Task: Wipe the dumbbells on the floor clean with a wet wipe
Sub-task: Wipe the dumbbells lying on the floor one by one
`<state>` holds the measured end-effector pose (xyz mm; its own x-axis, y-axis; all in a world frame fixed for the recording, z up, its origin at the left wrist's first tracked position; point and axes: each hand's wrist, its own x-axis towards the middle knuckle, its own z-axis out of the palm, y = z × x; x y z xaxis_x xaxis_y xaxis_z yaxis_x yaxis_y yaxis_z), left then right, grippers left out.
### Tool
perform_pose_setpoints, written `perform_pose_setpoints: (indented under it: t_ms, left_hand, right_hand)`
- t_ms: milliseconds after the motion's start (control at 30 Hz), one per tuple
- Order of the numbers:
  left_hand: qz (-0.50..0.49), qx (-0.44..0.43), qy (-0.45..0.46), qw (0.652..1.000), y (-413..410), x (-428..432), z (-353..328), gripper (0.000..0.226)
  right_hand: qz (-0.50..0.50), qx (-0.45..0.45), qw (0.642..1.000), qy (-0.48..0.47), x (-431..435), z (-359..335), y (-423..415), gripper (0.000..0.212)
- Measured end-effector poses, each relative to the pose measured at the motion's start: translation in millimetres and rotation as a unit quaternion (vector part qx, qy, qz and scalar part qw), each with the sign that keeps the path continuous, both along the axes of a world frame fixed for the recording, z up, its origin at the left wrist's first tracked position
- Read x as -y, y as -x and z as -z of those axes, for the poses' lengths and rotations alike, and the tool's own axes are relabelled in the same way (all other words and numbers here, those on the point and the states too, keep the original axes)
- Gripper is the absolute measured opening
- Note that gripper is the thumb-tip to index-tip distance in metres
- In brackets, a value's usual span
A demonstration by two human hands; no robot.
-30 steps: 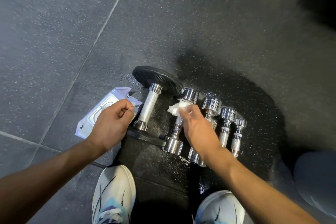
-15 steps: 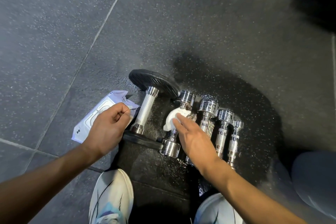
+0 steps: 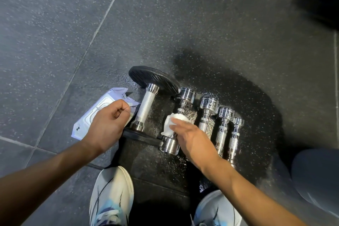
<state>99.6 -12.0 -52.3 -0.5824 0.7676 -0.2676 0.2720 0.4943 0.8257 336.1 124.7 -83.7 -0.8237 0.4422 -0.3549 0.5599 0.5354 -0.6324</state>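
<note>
Mid-frame, the wet wipe (image 3: 174,124) lies on the chrome dumbbell (image 3: 187,95) under the right hand (image 3: 194,139), fingers straight and unclamped, so it may slip or roll the bar; the left hand (image 3: 108,126) curls over the packet (image 3: 91,117), grip unclear.

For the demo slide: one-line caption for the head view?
Right hand presses a wet wipe onto a chrome dumbbell; left hand curled over the wipes pack.

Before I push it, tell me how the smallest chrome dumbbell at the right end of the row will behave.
The smallest dumbbell has round heads, so it would probably roll sideways, likely into its neighbour. Solid-looking metal: likely stiff and heavy for its size. Polished heads may be slippery; the knurled handle should grip.
</note>
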Motion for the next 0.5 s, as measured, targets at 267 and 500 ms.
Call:
perform_pose_setpoints:
  t_ms: [267,500]
  left_hand:
    - [0.0,0.003,-0.007,1.0,1,1,1,0.025]
    - [0.012,-0.015,-0.005,1.0,1,1,2,0.025]
  right_hand:
    - [0.124,0.032,0.991,-0.05,-7,-20,16,0.041]
    - [0.192,0.128,0.969,0.085,2,-44,20,0.013]
